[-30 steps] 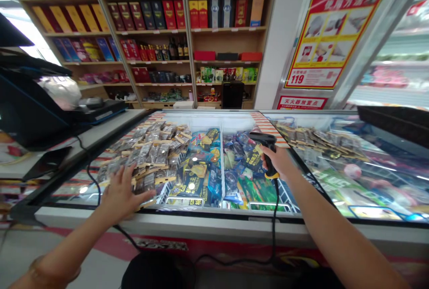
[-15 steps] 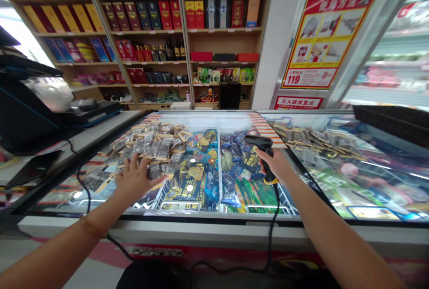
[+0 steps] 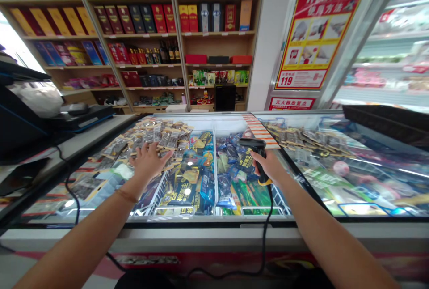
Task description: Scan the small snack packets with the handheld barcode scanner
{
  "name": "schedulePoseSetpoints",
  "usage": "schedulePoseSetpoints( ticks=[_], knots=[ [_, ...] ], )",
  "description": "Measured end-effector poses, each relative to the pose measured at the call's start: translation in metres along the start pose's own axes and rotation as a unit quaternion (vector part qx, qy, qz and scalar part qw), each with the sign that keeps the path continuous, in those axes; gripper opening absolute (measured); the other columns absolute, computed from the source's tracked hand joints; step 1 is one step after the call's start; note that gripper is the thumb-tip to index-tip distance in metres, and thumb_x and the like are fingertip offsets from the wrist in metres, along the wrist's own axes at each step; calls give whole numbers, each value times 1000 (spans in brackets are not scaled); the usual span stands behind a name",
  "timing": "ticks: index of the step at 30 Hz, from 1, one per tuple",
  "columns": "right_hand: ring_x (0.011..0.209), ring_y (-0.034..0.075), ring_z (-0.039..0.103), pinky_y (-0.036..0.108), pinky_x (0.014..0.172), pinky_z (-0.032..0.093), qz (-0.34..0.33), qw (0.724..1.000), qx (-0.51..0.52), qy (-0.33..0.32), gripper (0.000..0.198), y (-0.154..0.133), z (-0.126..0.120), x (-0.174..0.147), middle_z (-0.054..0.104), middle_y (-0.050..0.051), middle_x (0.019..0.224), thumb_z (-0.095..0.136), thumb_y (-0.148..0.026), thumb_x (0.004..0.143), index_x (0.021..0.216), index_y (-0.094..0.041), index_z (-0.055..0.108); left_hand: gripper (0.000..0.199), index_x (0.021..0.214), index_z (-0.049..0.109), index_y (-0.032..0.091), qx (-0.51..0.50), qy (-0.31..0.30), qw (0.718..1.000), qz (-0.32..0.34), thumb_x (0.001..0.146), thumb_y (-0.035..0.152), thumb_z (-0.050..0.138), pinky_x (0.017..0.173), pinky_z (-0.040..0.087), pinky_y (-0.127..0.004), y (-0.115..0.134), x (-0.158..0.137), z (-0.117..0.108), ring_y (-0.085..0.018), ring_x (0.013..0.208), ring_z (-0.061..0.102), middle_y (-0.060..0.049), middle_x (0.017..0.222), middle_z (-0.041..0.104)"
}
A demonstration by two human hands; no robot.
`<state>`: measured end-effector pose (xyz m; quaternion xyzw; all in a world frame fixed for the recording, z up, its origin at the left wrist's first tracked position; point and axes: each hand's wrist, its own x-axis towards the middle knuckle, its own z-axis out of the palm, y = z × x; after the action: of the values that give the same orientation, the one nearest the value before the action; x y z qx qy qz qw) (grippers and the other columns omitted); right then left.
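In my right hand (image 3: 268, 166) is a black barcode scanner (image 3: 253, 145), its head pointing left and its cable (image 3: 266, 231) hanging down over the freezer front. My left hand (image 3: 149, 162) has its fingers spread at the near edge of a heap of small clear packets with light brown strips (image 3: 157, 133). These packets lie on the glass top of the chest freezer (image 3: 201, 121). Whether my left fingers touch the packets I cannot tell. Beneath the glass, bagged frozen goods (image 3: 187, 186) fill wire baskets.
A second pile of packets (image 3: 308, 139) lies right of the striped strip (image 3: 259, 130). At the far right rests a long black object (image 3: 385, 121). Electronic equipment (image 3: 80, 116) stands on the left counter. Behind are shelves of boxes (image 3: 144, 18) and a red fire-hydrant poster (image 3: 323, 29).
My left hand has moved right and forward along the packet heap, fingers still spread. The scanner stays in my right hand. The whole view has shifted slightly.
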<state>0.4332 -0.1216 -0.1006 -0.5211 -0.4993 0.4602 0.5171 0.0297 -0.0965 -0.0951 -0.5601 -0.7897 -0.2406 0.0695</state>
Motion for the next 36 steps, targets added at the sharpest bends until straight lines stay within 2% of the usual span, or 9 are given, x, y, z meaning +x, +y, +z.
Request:
schedulePoseSetpoints(
  ticks=[5,11,14,18,20,23,25,29,36],
  knots=[
    [35,12,52,24,34,41,-8,1000,-2,-5,34,1,-1,0,58,-4,54,77,-44,76,79,-20,52,76,124,64,10,-16,66,997,-40,84,73,48,113,22,-66,24,9,2,-48,134,41,-31,139,53],
    [35,12,53,24,34,41,-10,1000,18,2,34,1,-5,1,58,-4,55,75,-45,78,81,-20,52,54,121,63,12,-36,68,997,-32,88,53,54,108,32,-61,44,15,8,-45,130,44,-26,135,56],
    [35,12,53,24,34,41,-13,1000,23,1,35,-2,-5,0,58,-4,54,76,-45,78,80,-20,51,36,113,62,13,-131,93,987,-3,92,38,49,106,37,-56,62,17,9,-40,124,51,-23,123,63],
    [36,12,53,24,35,42,-5,999,51,2,33,-9,-7,-1,59,-4,55,76,-43,77,82,-19,53,16,97,58,18,-375,81,923,-7,87,32,58,92,49,-42,119,20,25,-27,98,65,-10,94,67],
    [35,12,52,23,33,40,6,998,60,22,31,-14,-10,0,58,-3,54,75,-41,78,81,-19,53,17,84,55,20,-503,14,862,-59,83,34,65,77,52,-35,159,17,40,-22,80,67,-3,76,64],
    [35,12,52,23,33,39,17,998,48,41,30,-22,-17,1,57,-3,52,75,-39,78,79,-20,53,25,78,56,18,-644,-103,754,-72,77,36,73,68,50,-27,215,8,65,-15,70,67,-1,71,64],
    [35,12,52,23,33,40,5,999,28,36,31,-25,-25,2,57,-4,52,76,-40,78,79,-20,53,23,81,60,17,-681,-130,718,-66,74,33,75,66,51,-24,242,1,80,-12,67,65,-1,71,66],
    [34,12,52,23,35,41,-37,999,-12,31,34,-16,-39,2,57,-5,54,76,-44,77,81,-21,52,14,82,64,16,-680,-137,716,-78,75,26,70,58,49,-21,265,-7,104,-9,56,57,2,66,62],
    [36,11,53,23,35,41,-15,999,26,25,39,4,-44,-5,59,-5,57,74,-51,78,83,-21,50,6,73,58,16,-678,-150,712,-107,77,18,62,65,53,-24,256,3,123,-9,61,58,2,67,59]
  ],
)
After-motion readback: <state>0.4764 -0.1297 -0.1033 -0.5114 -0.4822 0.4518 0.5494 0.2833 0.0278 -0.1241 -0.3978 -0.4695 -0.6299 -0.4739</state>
